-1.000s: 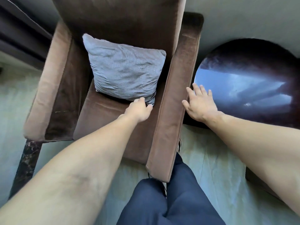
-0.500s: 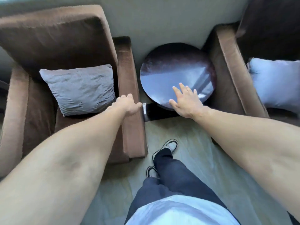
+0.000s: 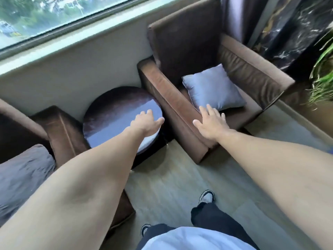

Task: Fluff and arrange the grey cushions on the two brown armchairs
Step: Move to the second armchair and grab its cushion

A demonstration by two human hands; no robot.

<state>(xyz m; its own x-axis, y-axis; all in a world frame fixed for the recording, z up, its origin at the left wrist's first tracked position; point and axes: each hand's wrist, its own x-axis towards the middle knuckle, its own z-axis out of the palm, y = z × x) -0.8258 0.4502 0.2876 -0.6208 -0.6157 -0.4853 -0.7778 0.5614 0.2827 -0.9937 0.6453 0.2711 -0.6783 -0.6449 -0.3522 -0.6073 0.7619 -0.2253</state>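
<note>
A smooth grey cushion leans on the seat of the right brown armchair. My right hand is open with spread fingers over that chair's left armrest, its fingertips just short of the cushion's lower corner. My left hand hangs over the round side table, fingers loosely apart and holding nothing. The left brown armchair shows only its right armrest, and a wrinkled grey cushion lies on its seat at the left edge, partly behind my left arm.
A dark, glossy round side table stands between the two chairs against the wall under a window. A green plant and a dark marble panel flank the right chair. My feet stand on the pale floor.
The view has swung right from the left armchair to the right one. My left hand left the wrinkled cushion and crossed to the table; my right hand moved from the table to the right chair's armrest.
</note>
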